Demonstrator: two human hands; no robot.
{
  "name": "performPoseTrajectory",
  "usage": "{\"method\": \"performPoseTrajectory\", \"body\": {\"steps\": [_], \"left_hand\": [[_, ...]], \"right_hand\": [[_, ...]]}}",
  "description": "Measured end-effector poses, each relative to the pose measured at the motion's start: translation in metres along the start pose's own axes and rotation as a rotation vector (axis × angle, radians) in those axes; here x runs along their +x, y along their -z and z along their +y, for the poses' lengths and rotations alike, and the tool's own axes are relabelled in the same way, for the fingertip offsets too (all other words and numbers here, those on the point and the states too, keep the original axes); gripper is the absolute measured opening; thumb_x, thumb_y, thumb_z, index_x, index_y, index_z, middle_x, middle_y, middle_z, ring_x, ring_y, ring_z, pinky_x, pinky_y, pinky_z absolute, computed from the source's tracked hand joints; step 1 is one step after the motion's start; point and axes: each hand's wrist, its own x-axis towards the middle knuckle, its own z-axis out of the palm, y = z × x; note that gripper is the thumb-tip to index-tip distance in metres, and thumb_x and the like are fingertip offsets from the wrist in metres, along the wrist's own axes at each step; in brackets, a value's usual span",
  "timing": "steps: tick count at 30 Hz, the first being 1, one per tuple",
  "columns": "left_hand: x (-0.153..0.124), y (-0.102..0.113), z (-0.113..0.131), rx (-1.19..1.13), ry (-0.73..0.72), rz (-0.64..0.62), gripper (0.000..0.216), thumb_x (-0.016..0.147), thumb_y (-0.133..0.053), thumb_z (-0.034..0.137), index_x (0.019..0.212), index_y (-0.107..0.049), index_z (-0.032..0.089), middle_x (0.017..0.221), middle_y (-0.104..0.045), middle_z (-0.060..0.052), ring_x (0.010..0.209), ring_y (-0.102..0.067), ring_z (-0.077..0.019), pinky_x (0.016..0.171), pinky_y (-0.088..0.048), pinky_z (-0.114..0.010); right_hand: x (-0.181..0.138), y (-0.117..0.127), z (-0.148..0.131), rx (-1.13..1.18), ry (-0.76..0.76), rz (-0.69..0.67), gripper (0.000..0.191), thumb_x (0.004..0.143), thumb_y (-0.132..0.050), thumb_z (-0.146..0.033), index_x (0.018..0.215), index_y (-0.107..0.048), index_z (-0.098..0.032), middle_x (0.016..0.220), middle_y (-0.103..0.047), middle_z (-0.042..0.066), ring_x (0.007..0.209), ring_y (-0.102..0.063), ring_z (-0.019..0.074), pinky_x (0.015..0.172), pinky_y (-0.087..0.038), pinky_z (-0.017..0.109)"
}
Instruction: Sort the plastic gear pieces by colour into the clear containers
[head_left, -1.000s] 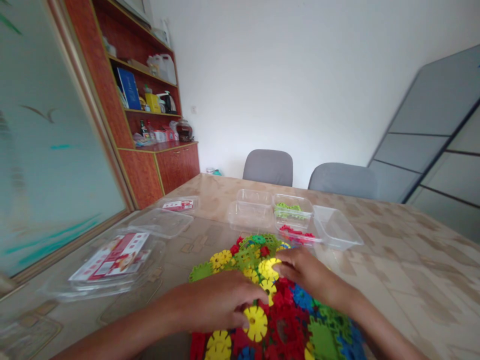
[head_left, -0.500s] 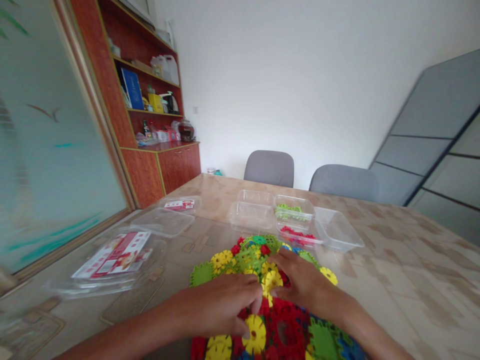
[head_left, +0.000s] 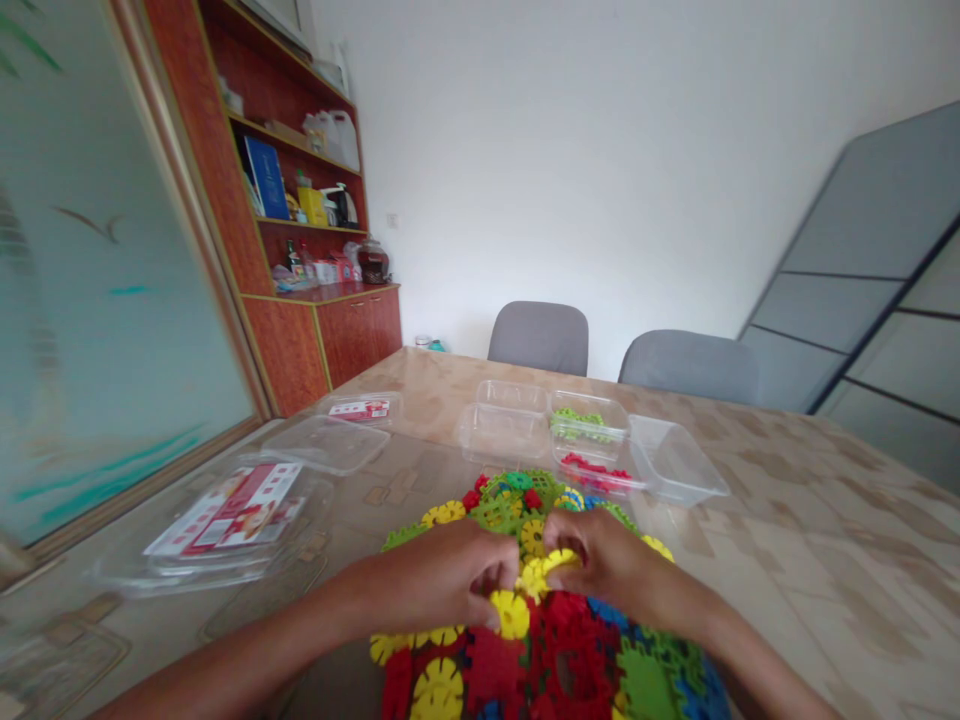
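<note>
The person's left hand (head_left: 476,575) is closing its thumb and fingers on the edge of a yellow notched disc (head_left: 512,615), a flat, flower-like piece with slits around its rim and a smooth plastic look. The disc is sitting at the fingertips, facing the camera, above the red pieces (head_left: 566,660). The right hand (head_left: 604,560) is pinching a second yellow disc (head_left: 561,558), which is tilting nearly edge-on beneath its curled fingers. Another yellow piece (head_left: 532,580) is showing in the narrow gap between the two hands; whether it is touching either held disc cannot be told.

Below and around the hands, a heap of plastic pieces is spreading over the table (head_left: 795,520): the red pieces with toothed edges in the middle, a green toothed square (head_left: 646,680) at the near right, more yellow discs (head_left: 439,690) at the near left.

Beyond the heap, see-through, thin-walled rectangular tubs are standing together. One tub (head_left: 619,412) is holding light-green pieces (head_left: 577,422); red pieces are showing through the nearer tub (head_left: 637,484). Flat transparent lids (head_left: 315,510) are lying on the left, a red-and-white printed label (head_left: 225,508) among them.
</note>
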Motion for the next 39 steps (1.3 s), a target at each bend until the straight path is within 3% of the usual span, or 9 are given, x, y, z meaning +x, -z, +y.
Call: {"method": "performPoseTrajectory", "body": {"steps": [5,14,19,23,26,28,31,35,39], "left_hand": [[0.010,-0.002,-0.009,-0.122,0.076,0.177,0.015,0.072,-0.060,0.011,0.082,-0.051,0.018,0.068,-0.051,0.006,0.064,-0.049,-0.0120,0.055,-0.031,-0.021],[0.013,-0.005,-0.017,-0.153,0.085,0.276,0.015,0.072,-0.063,0.015,0.080,-0.050,0.018,0.071,-0.053,0.006,0.066,-0.049,-0.0121,0.058,-0.031,-0.022],[0.016,-0.008,-0.016,-0.218,0.086,0.254,0.019,0.068,-0.064,0.011,0.078,-0.050,0.017,0.067,-0.050,0.007,0.063,-0.046,-0.0112,0.056,-0.032,-0.021],[0.016,-0.013,-0.014,-0.286,0.064,0.237,0.020,0.069,-0.065,0.011,0.078,-0.048,0.017,0.063,-0.046,0.008,0.058,-0.043,-0.0094,0.052,-0.030,-0.019],[0.013,-0.011,-0.013,-0.288,0.066,0.166,0.023,0.069,-0.071,0.015,0.081,-0.052,0.017,0.064,-0.051,0.008,0.059,-0.048,-0.0102,0.052,-0.031,-0.019],[0.010,-0.005,-0.014,-0.199,0.083,0.112,0.021,0.070,-0.072,0.016,0.083,-0.056,0.017,0.068,-0.058,0.006,0.063,-0.054,-0.0121,0.054,-0.034,-0.020],[0.004,0.008,-0.017,0.026,0.080,0.134,0.016,0.073,-0.070,0.015,0.087,-0.061,0.018,0.075,-0.062,0.004,0.068,-0.057,-0.0139,0.058,-0.035,-0.021],[-0.007,0.023,-0.015,0.232,0.033,0.034,0.026,0.072,-0.075,0.019,0.096,-0.063,0.021,0.091,-0.064,0.001,0.086,-0.059,-0.0190,0.070,-0.039,-0.024],[-0.022,0.022,-0.003,0.342,0.000,-0.115,0.038,0.070,-0.079,0.026,0.103,-0.062,0.022,0.104,-0.062,-0.003,0.094,-0.059,-0.0241,0.076,-0.044,-0.028]], "right_hand": [[0.001,0.002,-0.001,0.201,0.047,0.032,0.017,0.079,-0.063,-0.027,0.076,-0.049,-0.019,0.070,-0.044,-0.005,0.064,-0.039,0.0116,0.057,-0.031,0.023],[0.006,-0.001,0.004,0.267,0.053,0.135,0.026,0.082,-0.064,-0.039,0.077,-0.048,-0.019,0.069,-0.044,-0.005,0.064,-0.040,0.0119,0.057,-0.031,0.023],[0.006,-0.010,0.004,0.279,0.080,0.091,0.019,0.083,-0.065,-0.034,0.081,-0.054,-0.018,0.076,-0.052,-0.003,0.070,-0.046,0.0131,0.061,-0.034,0.023],[0.006,-0.013,0.002,0.378,0.061,0.030,0.019,0.080,-0.067,-0.031,0.081,-0.052,-0.018,0.071,-0.049,-0.005,0.063,-0.042,0.0109,0.056,-0.030,0.021],[0.005,-0.012,-0.002,0.344,0.064,-0.016,0.017,0.077,-0.068,-0.027,0.084,-0.055,-0.018,0.073,-0.053,-0.005,0.064,-0.046,0.0117,0.058,-0.033,0.022],[0.002,-0.010,-0.005,0.185,0.056,-0.025,0.017,0.078,-0.066,-0.023,0.094,-0.061,-0.018,0.081,-0.061,-0.002,0.070,-0.051,0.0141,0.063,-0.037,0.024],[-0.003,-0.008,-0.008,-0.037,0.002,-0.024,0.028,0.082,-0.063,-0.024,0.110,-0.065,-0.021,0.096,-0.069,0.002,0.080,-0.058,0.0193,0.073,-0.041,0.029],[-0.006,-0.009,-0.009,-0.096,-0.054,-0.036,0.035,0.087,-0.059,-0.028,0.120,-0.061,-0.019,0.119,-0.066,0.010,0.104,-0.058,0.0270,0.090,-0.042,0.038],[-0.005,-0.011,-0.007,-0.092,-0.041,-0.056,0.031,0.086,-0.060,-0.026,0.116,-0.061,-0.017,0.116,-0.066,0.010,0.105,-0.058,0.0265,0.090,-0.043,0.038]]}}
